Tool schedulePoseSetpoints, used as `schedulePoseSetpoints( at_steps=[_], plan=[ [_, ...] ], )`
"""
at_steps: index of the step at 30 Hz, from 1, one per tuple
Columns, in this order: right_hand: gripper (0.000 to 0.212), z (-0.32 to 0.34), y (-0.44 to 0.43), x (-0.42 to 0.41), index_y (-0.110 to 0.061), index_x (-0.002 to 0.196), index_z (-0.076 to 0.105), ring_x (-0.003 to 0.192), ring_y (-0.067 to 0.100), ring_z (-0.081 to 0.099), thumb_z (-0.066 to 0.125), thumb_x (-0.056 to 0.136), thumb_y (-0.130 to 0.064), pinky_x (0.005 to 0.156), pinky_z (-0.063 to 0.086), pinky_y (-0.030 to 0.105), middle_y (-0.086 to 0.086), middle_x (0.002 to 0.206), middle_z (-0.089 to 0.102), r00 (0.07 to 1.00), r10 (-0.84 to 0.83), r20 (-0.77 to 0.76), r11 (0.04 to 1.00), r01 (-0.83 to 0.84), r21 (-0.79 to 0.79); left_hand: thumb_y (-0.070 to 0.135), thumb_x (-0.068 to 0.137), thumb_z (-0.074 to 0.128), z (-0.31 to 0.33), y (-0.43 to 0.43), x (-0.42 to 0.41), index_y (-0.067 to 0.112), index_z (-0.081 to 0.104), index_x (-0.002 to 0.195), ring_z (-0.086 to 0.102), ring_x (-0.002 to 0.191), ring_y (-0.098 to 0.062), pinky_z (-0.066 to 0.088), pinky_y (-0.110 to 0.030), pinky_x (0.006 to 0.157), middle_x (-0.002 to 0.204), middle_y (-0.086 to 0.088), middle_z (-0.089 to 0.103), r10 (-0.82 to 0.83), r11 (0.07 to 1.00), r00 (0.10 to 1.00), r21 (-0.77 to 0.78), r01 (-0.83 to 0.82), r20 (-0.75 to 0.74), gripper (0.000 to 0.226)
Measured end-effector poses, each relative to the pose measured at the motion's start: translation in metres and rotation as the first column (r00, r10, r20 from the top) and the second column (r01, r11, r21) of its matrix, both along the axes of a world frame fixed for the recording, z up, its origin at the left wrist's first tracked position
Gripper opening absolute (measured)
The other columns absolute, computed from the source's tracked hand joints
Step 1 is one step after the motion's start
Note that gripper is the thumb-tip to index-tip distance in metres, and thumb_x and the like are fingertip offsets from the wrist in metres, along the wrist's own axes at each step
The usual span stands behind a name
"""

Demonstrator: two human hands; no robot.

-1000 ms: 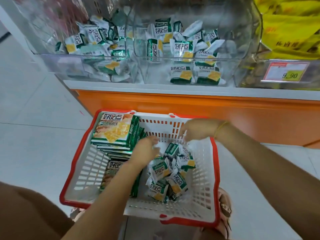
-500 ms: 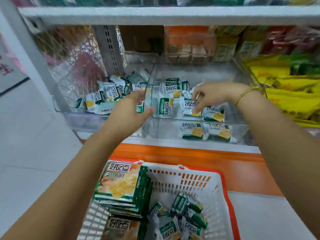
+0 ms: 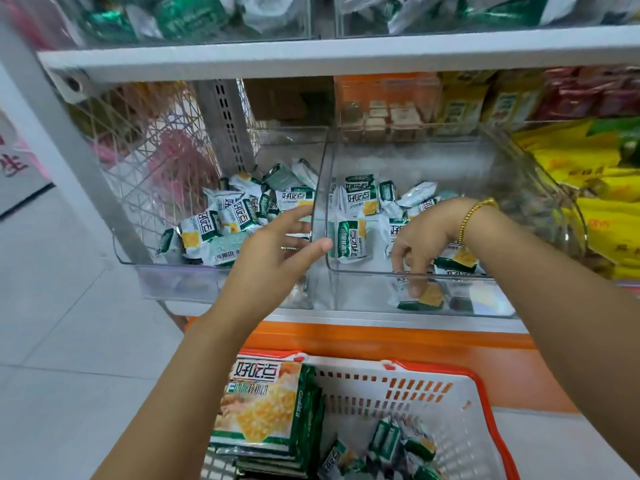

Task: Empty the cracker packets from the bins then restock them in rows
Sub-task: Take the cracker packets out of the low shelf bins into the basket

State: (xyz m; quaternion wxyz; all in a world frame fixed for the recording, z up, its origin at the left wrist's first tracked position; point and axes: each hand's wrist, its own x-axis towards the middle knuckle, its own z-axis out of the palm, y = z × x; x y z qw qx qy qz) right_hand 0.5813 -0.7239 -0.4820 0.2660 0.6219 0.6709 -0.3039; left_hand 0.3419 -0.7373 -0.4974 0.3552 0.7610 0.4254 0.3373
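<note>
A person's left hand [image 3: 273, 258] is open, its fingers straight and spread, reaching towards the wall between two clear plastic bins on a shop shelf. The left bin [image 3: 180, 282] holds a loose heap of small green and white cracker packets [image 3: 221, 223]. The right hand [image 3: 426, 244], with a gold bracelet [image 3: 474, 216] on its wrist, dips into the right bin [image 3: 491, 292]. Its fingers curl down and their tips touch one packet [image 3: 424, 299] lying at the front of the bin floor; whether they grip it cannot be told. More packets lie behind. Below the shelf stands a white basket with a red rim [image 3: 491, 420], holding stacked large cracker packs [image 3: 263, 403] on its left side and loose small packets [image 3: 398, 445] beside them.
</note>
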Motion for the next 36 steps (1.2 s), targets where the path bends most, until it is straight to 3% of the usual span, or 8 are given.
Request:
schedulePoseSetpoints(
  at_steps=[6, 12, 16, 24, 27, 29, 31, 36],
  plan=[
    [0.031, -0.001, 0.002, 0.006, -0.021, 0.095, 0.064, 0.07, 0.006, 0.049, 0.083, 0.071, -0.024, 0.07, 0.041, 0.025, -0.013, 0.07, 0.058, 0.986, -0.084, -0.141, 0.996, 0.088, 0.026, 0.023, 0.097, 0.05, 0.006, 0.01, -0.012, 0.029, 0.058, 0.124, 0.064, 0.097, -0.001, 0.052, -0.027, 0.089, 0.106, 0.011, 0.068, -0.007, 0.999, 1.0, 0.054, 0.005, 0.029, 0.028],
    [0.03, 0.023, 0.006, 0.028, -0.013, 0.094, 0.069, 0.075, 0.01, 0.055, 0.083, 0.07, -0.027, 0.057, 0.039, 0.014, -0.014, 0.077, 0.063, 0.927, -0.181, -0.33, 0.894, 0.295, 0.339, 0.009, 0.091, 0.058, 0.017, 0.057, -0.06, 0.018, 0.06, 0.122, 0.058, 0.113, -0.018, 0.044, -0.033, 0.099, 0.118, 0.0, 0.064, 0.321, 0.939, 0.938, 0.174, -0.296, -0.134, 0.032],
    [0.058, 0.008, 0.011, 0.033, -0.02, 0.123, 0.058, 0.108, 0.015, 0.049, 0.081, 0.072, -0.035, 0.086, 0.038, 0.026, -0.005, 0.12, 0.052, 0.967, -0.152, -0.202, 0.882, 0.225, 0.413, 0.007, 0.086, 0.063, 0.028, 0.093, -0.082, 0.016, 0.056, 0.129, 0.058, 0.106, -0.025, 0.041, -0.03, 0.089, 0.135, -0.01, 0.054, 0.267, 0.959, 0.798, 0.227, -0.168, -0.54, 0.044],
    [0.071, -0.003, 0.013, 0.037, -0.016, 0.119, 0.047, 0.097, 0.02, 0.049, 0.087, 0.064, -0.034, 0.069, 0.041, 0.027, 0.0, 0.107, 0.053, 0.932, -0.278, -0.232, 0.849, 0.352, 0.395, 0.025, 0.076, 0.078, 0.042, 0.13, -0.087, 0.012, 0.025, 0.148, 0.035, 0.136, -0.027, 0.03, -0.034, 0.108, 0.152, -0.01, 0.032, -0.049, 0.992, 0.408, -0.093, -0.088, -0.912, 0.091],
    [0.075, -0.001, 0.012, 0.033, -0.012, 0.126, 0.048, 0.092, 0.016, 0.042, 0.084, 0.066, -0.041, 0.06, 0.034, 0.022, -0.011, 0.087, 0.041, 0.954, -0.263, -0.146, 0.875, 0.299, 0.381, 0.039, 0.073, 0.079, 0.049, 0.133, -0.082, 0.007, 0.051, 0.123, 0.047, 0.12, -0.031, 0.036, -0.036, 0.102, 0.141, -0.016, 0.044, -0.037, 0.994, 0.287, -0.064, -0.083, -0.957, 0.065],
    [0.05, -0.001, 0.012, 0.034, -0.019, 0.094, 0.049, 0.08, 0.011, 0.042, 0.081, 0.067, -0.048, 0.057, 0.031, 0.02, -0.012, 0.08, 0.037, 0.965, -0.246, -0.092, 0.886, 0.263, 0.383, 0.047, 0.071, 0.077, 0.053, 0.137, -0.084, 0.012, 0.057, 0.099, 0.053, 0.106, -0.032, 0.041, -0.04, 0.097, 0.127, -0.019, 0.055, 0.0, 0.997, 0.35, -0.025, -0.067, -0.937, 0.049],
    [0.051, -0.002, 0.012, 0.034, -0.026, 0.073, 0.036, 0.066, 0.004, 0.035, 0.08, 0.067, -0.05, 0.054, 0.027, 0.018, -0.013, 0.074, 0.032, 0.969, -0.232, -0.085, 0.892, 0.247, 0.378, 0.063, 0.067, 0.068, 0.057, 0.141, -0.086, 0.009, 0.059, 0.115, 0.055, 0.109, -0.032, 0.043, -0.043, 0.1, 0.124, -0.016, 0.059, 0.042, 0.997, 0.45, 0.007, -0.079, -0.892, 0.073],
    [0.069, -0.001, 0.011, 0.032, -0.026, 0.123, 0.046, 0.093, 0.014, 0.047, 0.082, 0.068, -0.046, 0.075, 0.042, 0.027, -0.012, 0.096, 0.041, 0.965, -0.224, -0.139, 0.892, 0.261, 0.37, 0.086, 0.047, 0.064, 0.045, 0.153, -0.07, 0.005, 0.059, 0.103, 0.057, 0.098, -0.037, 0.042, -0.045, 0.097, 0.122, -0.029, 0.054, 0.089, 0.976, 0.726, -0.085, -0.2, -0.682, 0.099]
  ],
)
